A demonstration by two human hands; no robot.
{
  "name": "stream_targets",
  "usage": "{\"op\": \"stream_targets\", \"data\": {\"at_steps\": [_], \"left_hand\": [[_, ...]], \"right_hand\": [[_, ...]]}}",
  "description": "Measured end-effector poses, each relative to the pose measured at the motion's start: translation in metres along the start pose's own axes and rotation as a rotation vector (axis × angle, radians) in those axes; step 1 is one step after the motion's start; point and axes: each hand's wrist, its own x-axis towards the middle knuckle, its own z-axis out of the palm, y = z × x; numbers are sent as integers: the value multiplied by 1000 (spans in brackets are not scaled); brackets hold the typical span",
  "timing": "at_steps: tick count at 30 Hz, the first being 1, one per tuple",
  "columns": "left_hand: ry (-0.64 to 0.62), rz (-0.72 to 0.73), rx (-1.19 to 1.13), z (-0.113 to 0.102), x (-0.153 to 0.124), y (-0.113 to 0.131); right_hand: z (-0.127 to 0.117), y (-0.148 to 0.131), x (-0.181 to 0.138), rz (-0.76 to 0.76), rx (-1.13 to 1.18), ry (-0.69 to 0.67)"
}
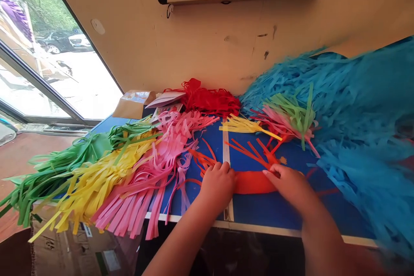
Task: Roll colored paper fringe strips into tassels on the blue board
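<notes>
A red fringed paper piece (252, 181) lies on the blue table (258, 213), its cut strips fanning away from me. My left hand (217, 183) rests on its left end with fingers curled down onto the paper. At the right end of the red band my right hand (289, 183) presses with fingers together, pinching it. Both hands touch the same red piece, near the white centre line of the table.
Fringed paper in green (74, 155), yellow (97, 177) and pink (155, 168) drapes over the left edge. A red heap (207, 99) and a big blue heap (355, 129) lie behind and right. A cardboard box (134, 103) stands by the window; a shelf hangs above.
</notes>
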Motion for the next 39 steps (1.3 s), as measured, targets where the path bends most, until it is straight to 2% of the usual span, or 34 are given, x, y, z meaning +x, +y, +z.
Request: {"op": "stream_targets", "data": {"at_steps": [9,20,24,27,31,34,36,37,39], "left_hand": [[-16,-77,13,6,3,5],[-85,-79,-13,2,5,3],[-81,-77,-28,-4,0,-12],[-17,-220,2,-12,-17,-34],[156,-386,16,-39,-51,-61],[365,-434,39,-56,-60,-59],[435,-319,9,-54,-53,-38],[396,-176,-38,-48,-46,-24],[193,122,-132,-31,-32,9]], "right_hand": [[10,-7,1,-20,-206,56],[1,-18,3,104,-224,-54],[-1,-21,4,145,-247,-97],[-1,-20,5,142,-243,-100],[1,-19,5,119,-248,-62],[1,-20,5,119,-241,-62],[1,-22,6,121,-234,-63],[0,-22,6,118,-235,-60],[0,-24,6,110,-248,-51]]}}
